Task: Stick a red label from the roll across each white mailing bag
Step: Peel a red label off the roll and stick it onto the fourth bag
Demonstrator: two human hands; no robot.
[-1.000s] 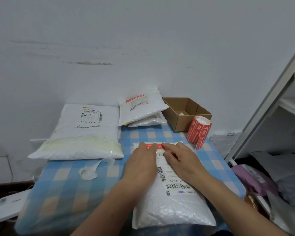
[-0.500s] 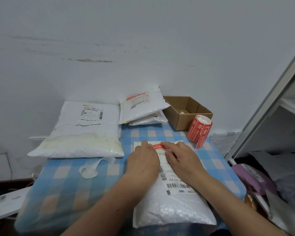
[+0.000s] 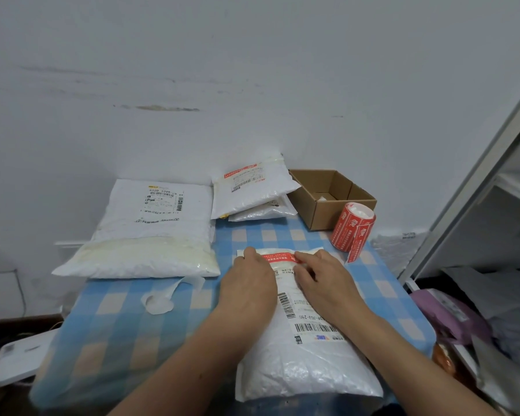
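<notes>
Head camera view, looking down at a table covered in a blue and cream checked cloth [image 3: 117, 325]. A plump white plastic mailing bag with barcoded shipping paper [image 3: 306, 364] lay directly under both hands. Across its far end ran a narrow red label strip with white print [image 3: 278, 258]. The left hand [image 3: 249, 283] lay palm down on the bag, unclenched, its fingertips pressing the strip's left end. The right hand [image 3: 321, 280] rested beside it, grasping nothing, its bent fingertips pressing the strip's right part.

Beyond and to the right of the right hand stood the roll of red labels [image 3: 353, 228] – a loose tail hanging from it – just in front of an open brown cardboard box [image 3: 321, 205]. Beyond the left hand, two smaller white mailing bags [image 3: 252, 190] were stacked, the top one bearing a red label. To the left of the left hand lay a large white padded parcel [image 3: 150, 229], and nearer – a curled strip of white backing paper [image 3: 162, 298].
</notes>
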